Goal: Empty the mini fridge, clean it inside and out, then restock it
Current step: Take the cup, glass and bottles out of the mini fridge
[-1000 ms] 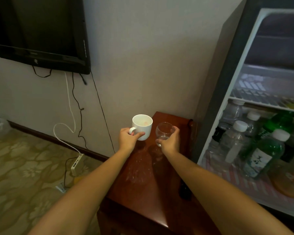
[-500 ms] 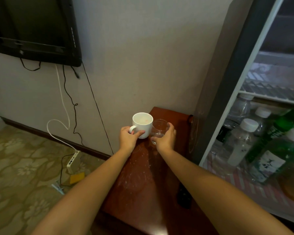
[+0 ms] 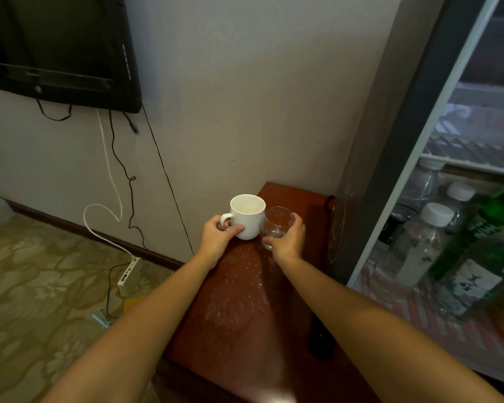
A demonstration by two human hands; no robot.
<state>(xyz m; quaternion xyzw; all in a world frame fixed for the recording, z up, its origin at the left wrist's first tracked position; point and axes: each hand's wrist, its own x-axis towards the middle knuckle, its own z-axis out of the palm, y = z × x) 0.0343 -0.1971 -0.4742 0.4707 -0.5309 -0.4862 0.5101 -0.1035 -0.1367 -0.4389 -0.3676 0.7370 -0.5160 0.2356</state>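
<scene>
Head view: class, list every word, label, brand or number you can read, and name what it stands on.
Nothing reads clearly.
On the green bottle: a label with dark brush-style characters, too blurred to read.
On the clear bottle: a label, blurred.
On the television: a small mark on the lower frame, too small to read.

Black TV (image 3: 56, 45) on the grey wall (image 3: 245, 97) up left, with black cables (image 3: 128, 181) and a white cable (image 3: 111, 175) dangling under it. The white one runs down to a white box (image 3: 127, 271) on the patterned carpet (image 3: 41, 286), with a yellow scrap (image 3: 133, 303) just beside it. The reddish wood surface (image 3: 245, 315) is pretty scratched, and there's a small black thing (image 3: 320, 341) near its right edge.
</scene>
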